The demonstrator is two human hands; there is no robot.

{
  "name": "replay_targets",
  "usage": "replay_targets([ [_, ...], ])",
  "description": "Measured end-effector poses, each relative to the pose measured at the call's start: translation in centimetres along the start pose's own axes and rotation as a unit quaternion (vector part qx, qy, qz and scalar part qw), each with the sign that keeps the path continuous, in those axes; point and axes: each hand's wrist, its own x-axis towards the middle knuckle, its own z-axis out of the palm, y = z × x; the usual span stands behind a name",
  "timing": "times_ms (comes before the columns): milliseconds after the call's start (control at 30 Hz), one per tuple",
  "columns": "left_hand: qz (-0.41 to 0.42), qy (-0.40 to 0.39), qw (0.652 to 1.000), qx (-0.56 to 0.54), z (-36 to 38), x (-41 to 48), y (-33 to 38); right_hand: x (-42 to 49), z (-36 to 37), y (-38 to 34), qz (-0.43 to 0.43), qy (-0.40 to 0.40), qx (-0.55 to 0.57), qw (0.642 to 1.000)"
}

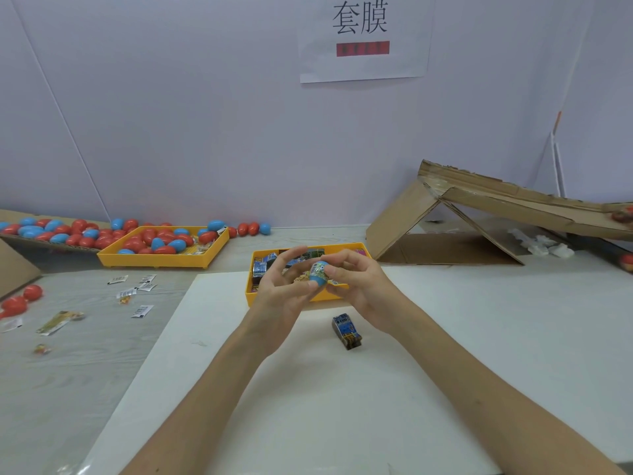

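Light bright, even and diffuse, seemingly from overhead; no source in view. Shadows soft and weak: a pale one beneath the forearms on the white sheet (pixel 308 399), a short darker one hugging the small wrapped pack (pixel 346 332). Wall (pixel 205 114) carries a cool lavender cast. No hard glare; faint sheen at the sheet's near-left corner.

Centre fairly sharp. Paper sign (pixel 363 68): characters crisp, red bar broken into pixels. Motion blur on the left hand (pixel 277 296), worst at its raised fingers (pixel 293 254); print on the blue egg (pixel 319 275) smeared. Right hand (pixel 364 293) sharper.

Wide-angle bowing: wall seams lean, cardboard ramp (pixel 513 207) stretches toward the right edge. Candy (pixel 41 349) near the left edge soft and smeared.
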Motion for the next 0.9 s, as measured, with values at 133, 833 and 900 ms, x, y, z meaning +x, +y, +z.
replay_targets([
  [133,0.0,-0.008,1.0,0.006,-0.26,0.08,-0.1,0.08,-0.04,0.09,-0.008,-0.012,0.023,1.0],
  [833,0.009,0.008,1.0,0.022,-0.08,0.07,-0.04,0.21,0.28,0.47,-0.017,0.029,-0.066,0.997],
  [900,0.009,0.009,1.0,0.025,-0.07,0.08,-0.05,0.18,0.14,0.46,-0.015,0.033,-0.07,0.997],
])
